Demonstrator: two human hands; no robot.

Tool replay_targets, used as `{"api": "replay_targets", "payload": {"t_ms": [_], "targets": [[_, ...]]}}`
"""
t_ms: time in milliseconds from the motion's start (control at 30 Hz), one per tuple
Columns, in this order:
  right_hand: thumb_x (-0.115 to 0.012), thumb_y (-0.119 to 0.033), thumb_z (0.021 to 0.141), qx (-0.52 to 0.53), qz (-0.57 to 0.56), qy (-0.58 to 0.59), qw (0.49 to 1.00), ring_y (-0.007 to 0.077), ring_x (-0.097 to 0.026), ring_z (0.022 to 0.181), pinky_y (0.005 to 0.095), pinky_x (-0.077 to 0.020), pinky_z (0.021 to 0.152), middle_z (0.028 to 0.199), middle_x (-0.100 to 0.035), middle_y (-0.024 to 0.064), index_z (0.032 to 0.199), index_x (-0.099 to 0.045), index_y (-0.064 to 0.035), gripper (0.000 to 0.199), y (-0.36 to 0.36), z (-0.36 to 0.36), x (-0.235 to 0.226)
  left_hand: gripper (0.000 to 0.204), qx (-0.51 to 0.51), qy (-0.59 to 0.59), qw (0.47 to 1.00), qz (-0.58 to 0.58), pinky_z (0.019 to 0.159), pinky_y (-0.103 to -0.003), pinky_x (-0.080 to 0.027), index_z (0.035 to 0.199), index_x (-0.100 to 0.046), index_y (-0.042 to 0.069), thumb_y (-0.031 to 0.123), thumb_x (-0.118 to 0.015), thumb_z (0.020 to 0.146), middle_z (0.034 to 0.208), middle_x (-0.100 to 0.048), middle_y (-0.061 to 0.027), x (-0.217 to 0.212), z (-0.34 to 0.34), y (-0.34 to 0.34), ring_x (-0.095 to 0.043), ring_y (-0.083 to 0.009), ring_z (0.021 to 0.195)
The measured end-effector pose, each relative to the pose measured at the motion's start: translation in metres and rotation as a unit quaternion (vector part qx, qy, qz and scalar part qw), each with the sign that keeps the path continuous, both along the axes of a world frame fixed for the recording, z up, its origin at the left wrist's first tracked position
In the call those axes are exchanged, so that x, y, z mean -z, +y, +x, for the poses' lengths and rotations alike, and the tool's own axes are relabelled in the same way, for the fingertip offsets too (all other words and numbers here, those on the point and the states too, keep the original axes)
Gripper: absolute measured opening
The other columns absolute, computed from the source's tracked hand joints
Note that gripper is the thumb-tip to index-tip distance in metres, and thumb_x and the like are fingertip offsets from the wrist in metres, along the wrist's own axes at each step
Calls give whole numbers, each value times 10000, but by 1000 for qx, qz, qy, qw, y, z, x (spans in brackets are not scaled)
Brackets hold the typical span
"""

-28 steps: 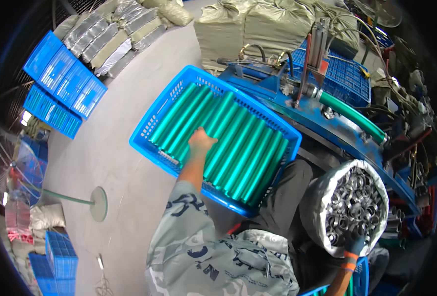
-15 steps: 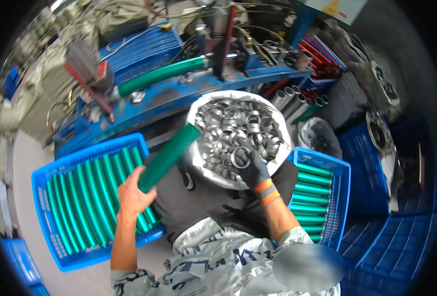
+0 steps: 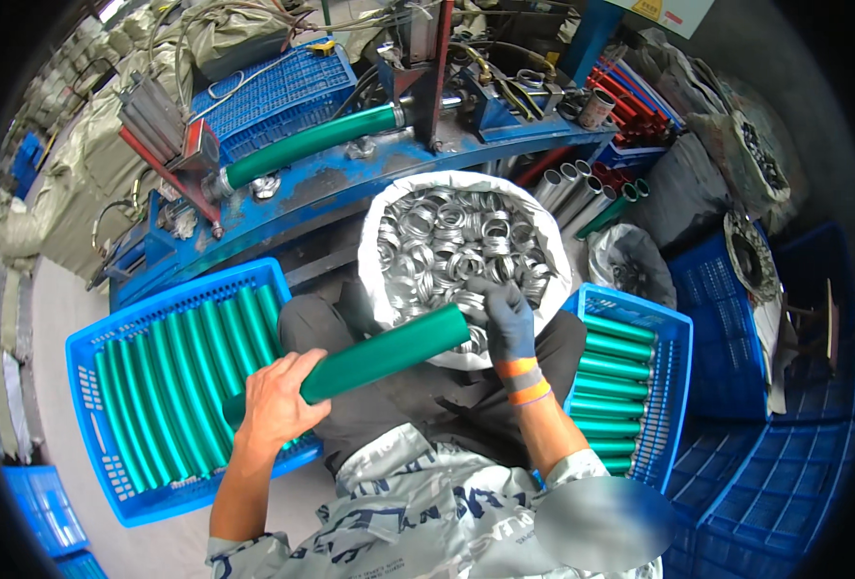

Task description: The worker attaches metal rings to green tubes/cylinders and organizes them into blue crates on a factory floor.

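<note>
L hand (image 3: 275,398), bare, is wrapped round the near end of a green tube (image 3: 381,354), fingers curled tight on it; tube is held slanted up-right over the lap so its far end meets the R hand; R hand (image 3: 504,314), in a dark glove w/ orange cuff, has fingers bunched at that open end, apparently pinching a metal ring (image 3: 473,305) against it, though the exact grip is hard to tell; it sits at the rim of a white sack of metal rings (image 3: 451,243), parked right in front of the knees so rings are w/in easy reach; blue crate (image 3: 171,381) on the L holds more green tubes side by side, blue crate (image 3: 640,386) on the R holds others stacked crosswise; beyond, a blue machine surface (image 3: 350,183) carries another green tube clamped lengthwise.
</note>
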State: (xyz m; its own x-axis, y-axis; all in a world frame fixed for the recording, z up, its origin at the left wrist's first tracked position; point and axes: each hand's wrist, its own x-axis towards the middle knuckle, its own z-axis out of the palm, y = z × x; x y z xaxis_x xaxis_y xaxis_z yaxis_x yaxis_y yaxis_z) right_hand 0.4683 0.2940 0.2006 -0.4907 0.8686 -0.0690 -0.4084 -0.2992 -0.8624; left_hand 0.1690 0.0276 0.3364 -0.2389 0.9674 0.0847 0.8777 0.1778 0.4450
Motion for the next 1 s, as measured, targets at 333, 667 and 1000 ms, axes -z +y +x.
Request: {"api": "replay_targets", "payload": {"t_ms": [333, 667, 1000], "targets": [[-787, -143, 1082, -218, 87, -118, 965, 234, -426, 1688, 381, -311, 1384, 1836, -462, 194, 1881, -193, 5, 1006, -36, -7, -82, 615, 6, -7, 1000, -12, 833, -493, -631, 1336, -785, 121, 176, -875, 731, 1061, -788, -112, 4, -4, -2, -784, -388, 957], [-774, -157, 1073, -165, 375, -271, 871, 340, -376, 1753, 426, -318, 1406, 1884, -390, 258, 1860, -231, 26, 973, -15, -14, -69, 668, -16, -12, 1000, -7, 883, -537, -628, 1376, -763, 113, 184, -892, 725, 1064, -768, -149, 27, 3, -2, -762, -415, 1006], [-765, -395, 976, -170, 606, -629, 455, 359, -687, 1376, 665, -385, 1309, 1380, -783, 93, 1189, -896, -188, 324, 110, 42, 53, 740, -94, -477, 837, 250, 1114, -433, -563, 1452, -646, -49, 341, -941, 896, 1316, -764, -160, 10, -4, -9, -727, -254, 1220]]}}
